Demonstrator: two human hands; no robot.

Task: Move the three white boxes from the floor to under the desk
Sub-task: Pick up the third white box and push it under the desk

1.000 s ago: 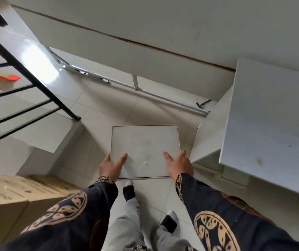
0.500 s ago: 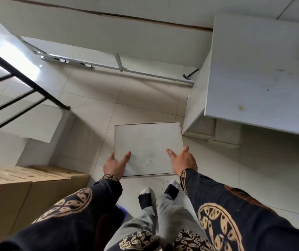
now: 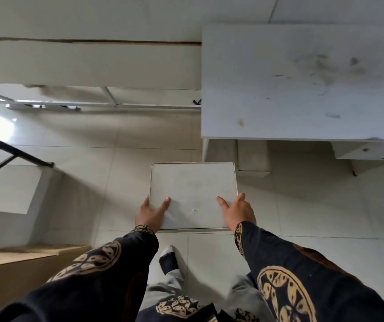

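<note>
Both hands grip the white box at its near corners. The left hand lays its thumb across the top, and the right hand has its thumb on top and forefinger along the right side; the fingers beneath are hidden. The box is carried flat above the floor. Over the last second the table has swung from the right to almost straight ahead, and the box's far edge now sits just short of it. The approach looks nearly done; lowering and sliding under remain. The box looks nearly square, slightly longer left to right, its far edge squared to the table's opening.
</note>
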